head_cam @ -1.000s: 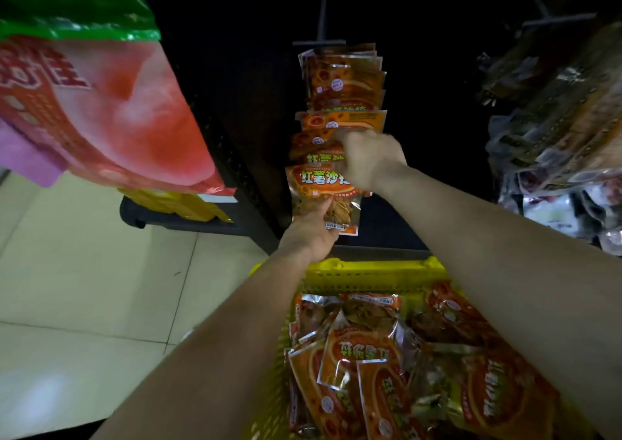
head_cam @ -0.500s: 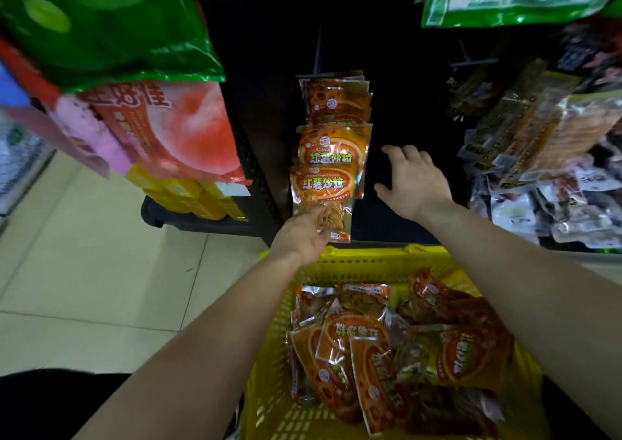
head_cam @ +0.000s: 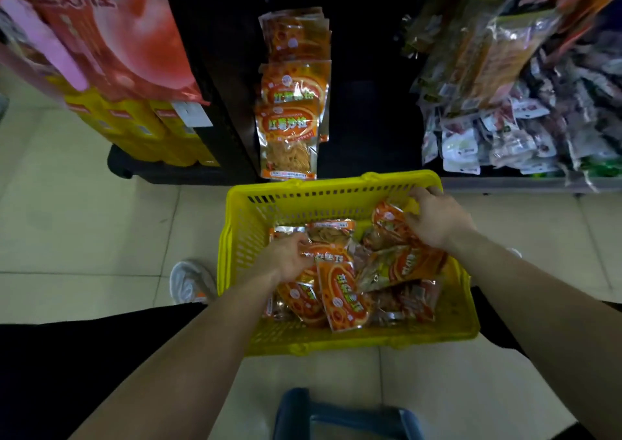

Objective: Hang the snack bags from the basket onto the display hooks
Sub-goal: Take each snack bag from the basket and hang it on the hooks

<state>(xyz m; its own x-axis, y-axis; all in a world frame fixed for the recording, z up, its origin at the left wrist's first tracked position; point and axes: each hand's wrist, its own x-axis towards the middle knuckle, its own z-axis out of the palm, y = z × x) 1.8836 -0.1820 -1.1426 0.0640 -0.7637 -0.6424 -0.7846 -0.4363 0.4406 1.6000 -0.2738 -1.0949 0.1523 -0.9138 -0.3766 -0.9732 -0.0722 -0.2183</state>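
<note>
A yellow plastic basket [head_cam: 303, 197] sits on the floor below me, holding several orange snack bags [head_cam: 343, 295]. My left hand [head_cam: 286, 257] rests on the pile, its fingers curled on the top edge of one orange bag [head_cam: 328, 254]. My right hand [head_cam: 434, 217] is at the basket's far right corner, with its fingers closed on another orange bag [head_cam: 390, 220]. Above the basket, orange bags [head_cam: 289, 123] of the same kind hang in a column from hooks on the dark display.
Large red and pink bags [head_cam: 111, 35] hang at the upper left over yellow boxes [head_cam: 144, 126]. Mixed snack packs [head_cam: 518, 96] crowd the hooks at the right. A blue object [head_cam: 340, 416] lies on the tiled floor near me, and my shoe [head_cam: 190, 281] is left of the basket.
Both hands have come down from the hanging bags into the basket and closed on bags there. The view has tilted downward.
</note>
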